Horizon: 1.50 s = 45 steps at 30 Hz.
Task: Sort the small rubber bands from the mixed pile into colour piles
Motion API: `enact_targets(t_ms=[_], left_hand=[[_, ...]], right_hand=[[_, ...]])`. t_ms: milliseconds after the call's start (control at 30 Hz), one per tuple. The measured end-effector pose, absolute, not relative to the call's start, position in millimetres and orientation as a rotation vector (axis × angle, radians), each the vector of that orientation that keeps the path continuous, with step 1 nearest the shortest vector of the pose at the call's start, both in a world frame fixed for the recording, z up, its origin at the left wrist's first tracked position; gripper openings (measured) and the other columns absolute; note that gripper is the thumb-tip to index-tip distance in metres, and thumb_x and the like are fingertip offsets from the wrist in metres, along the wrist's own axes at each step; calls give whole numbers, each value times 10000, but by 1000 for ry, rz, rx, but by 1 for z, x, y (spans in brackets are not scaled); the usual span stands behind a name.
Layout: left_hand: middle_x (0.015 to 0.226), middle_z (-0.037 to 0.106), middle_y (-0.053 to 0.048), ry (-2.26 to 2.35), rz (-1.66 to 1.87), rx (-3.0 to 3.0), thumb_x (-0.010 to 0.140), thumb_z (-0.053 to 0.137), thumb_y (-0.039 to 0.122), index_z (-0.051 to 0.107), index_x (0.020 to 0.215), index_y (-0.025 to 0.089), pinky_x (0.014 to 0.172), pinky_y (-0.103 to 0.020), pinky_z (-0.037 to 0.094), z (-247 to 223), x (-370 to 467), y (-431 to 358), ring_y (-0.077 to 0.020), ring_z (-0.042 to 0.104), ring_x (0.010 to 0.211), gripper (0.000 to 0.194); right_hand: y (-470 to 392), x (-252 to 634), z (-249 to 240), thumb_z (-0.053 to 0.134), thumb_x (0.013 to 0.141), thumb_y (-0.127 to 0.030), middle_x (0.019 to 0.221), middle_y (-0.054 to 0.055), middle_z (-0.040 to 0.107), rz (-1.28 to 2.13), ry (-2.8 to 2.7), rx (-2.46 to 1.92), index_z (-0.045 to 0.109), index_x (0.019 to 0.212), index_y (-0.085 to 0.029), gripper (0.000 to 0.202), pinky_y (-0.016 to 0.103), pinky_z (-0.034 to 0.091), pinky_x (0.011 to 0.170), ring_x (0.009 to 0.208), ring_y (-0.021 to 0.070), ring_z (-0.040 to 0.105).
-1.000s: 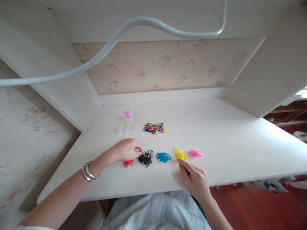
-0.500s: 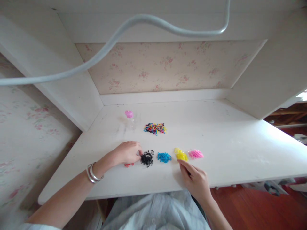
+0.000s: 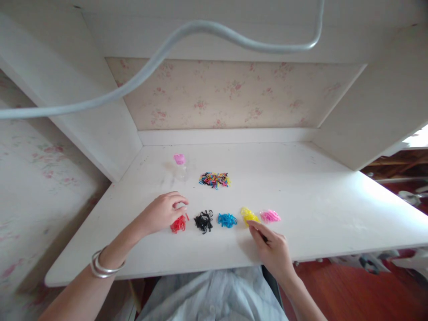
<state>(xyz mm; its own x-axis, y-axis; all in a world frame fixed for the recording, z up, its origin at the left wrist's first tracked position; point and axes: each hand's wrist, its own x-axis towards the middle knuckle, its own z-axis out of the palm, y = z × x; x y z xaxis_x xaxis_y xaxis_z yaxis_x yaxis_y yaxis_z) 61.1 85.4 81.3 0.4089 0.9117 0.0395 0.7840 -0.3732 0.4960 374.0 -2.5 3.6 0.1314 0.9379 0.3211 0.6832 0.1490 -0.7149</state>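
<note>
My left hand [image 3: 165, 211] hovers at the red bands [image 3: 178, 224], its thumb and fingers a little apart, with nothing visible between them. To its right lie piles of black bands [image 3: 203, 221] and blue bands [image 3: 227, 220]. My right hand [image 3: 271, 247] is closed in a pinch at the near edge of the yellow bands [image 3: 249, 215]; something small and dark shows inside its curled fingers, too hidden to name. Pink bands [image 3: 270, 216] lie just beyond it on the right. A mixed multicoloured pile [image 3: 215, 179] sits farther back.
Behind on the left of the white desk [image 3: 317, 200] stands a small clear container with a pink top [image 3: 179, 159]. A white cable [image 3: 214, 27] crosses the upper view. Shelf panels rise on both sides.
My left hand has moved left from the black bands to beside the red ones, uncovering the red pile, and its fingers have parted. My right hand has barely moved.
</note>
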Motion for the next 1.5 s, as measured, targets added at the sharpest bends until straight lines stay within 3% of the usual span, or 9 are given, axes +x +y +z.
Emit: enact_targets(t_ms=[133,200,367,533,867,1167,1500], left_hand=[[868,671,-24,1702,686,1930,831,470,469,649,959,208,689,-247,465,65,24,55,-155,598,738,341],[899,676,-24,1807,738,1770,815,489,504,640,969,205,713,-255,475,49,5,40,-167,610,776,368],[801,668,-7,1960,829,1628,813,486,538,643,964,210,666,-257,480,14,-18,16,-171,611,729,394],[727,640,4,1919,894,1748,827,489,496,642,940,214,636,-242,469,6,-16,14,-157,595,675,340],[831,673,-20,1865,900,1752,838,485,476,636,965,212,689,-251,487,3,-18,18,-162,615,733,330],[846,684,-9,1839,898,1736,830,488,462,653,952,218,671,-242,487,7,-15,20,-155,619,731,319],[874,685,-5,1845,855,1719,829,492,480,645,953,226,692,-242,484,7,-14,19,-158,619,759,321]], right_hand=[[13,364,37,469,881,-415,459,-54,468,416,-1723,-1595,691,997,-200,330,188,316,422,394,78,402],[29,354,55,452,887,-417,483,-49,506,443,-1868,-1608,685,993,-236,314,192,336,463,425,83,447],[91,323,71,405,891,-409,771,8,690,301,-2247,-1896,688,1009,-324,318,231,376,584,672,149,611],[139,303,57,432,874,-408,931,64,698,215,-2404,-2006,690,1018,-301,314,282,409,685,838,217,632],[150,307,43,335,926,-352,899,86,685,234,-2465,-1961,658,922,-212,352,252,359,634,785,199,621],[157,332,66,412,866,-329,663,8,645,501,-2454,-1803,671,757,-179,318,207,302,515,585,112,531],[110,356,73,431,864,-301,704,-11,687,580,-2660,-1506,710,836,-261,284,215,351,594,615,124,574]])
